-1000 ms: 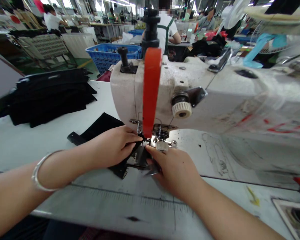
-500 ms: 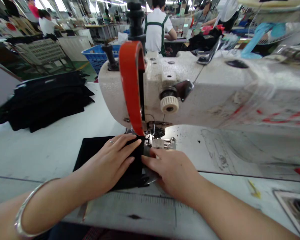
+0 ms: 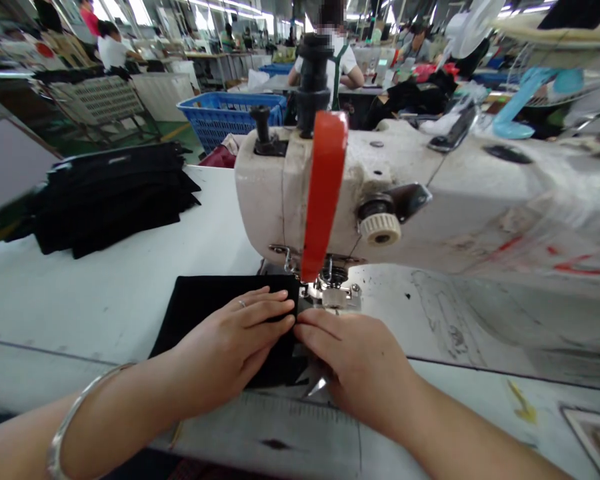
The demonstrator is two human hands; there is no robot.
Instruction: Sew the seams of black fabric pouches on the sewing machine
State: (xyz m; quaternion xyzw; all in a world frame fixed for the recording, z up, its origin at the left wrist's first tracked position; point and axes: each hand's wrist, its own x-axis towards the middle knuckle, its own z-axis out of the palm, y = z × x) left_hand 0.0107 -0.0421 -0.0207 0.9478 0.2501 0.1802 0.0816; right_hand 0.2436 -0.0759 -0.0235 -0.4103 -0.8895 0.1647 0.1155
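A black fabric piece lies flat on the sewing table, its right edge beside the presser foot of a white sewing machine. My left hand rests on the fabric, fingers stretched out flat and pointing at that edge. Just right of it, my right hand is closed, its fingertips at the fabric's edge. Pointed metal blades, like those of thread snips, stick out from under the right palm; the rest of them is hidden. The needle area is partly covered by the red lever guard.
A stack of black fabric pieces lies at the table's left. Behind the machine stands a blue plastic basket. A yellow mark is at the right. Other people work at tables in the background.
The view has shifted, so the machine appears farther right and lower. My right fingers have drawn closer together at the fabric edge, and the metal blades show more. The left hand stays flat on the fabric.
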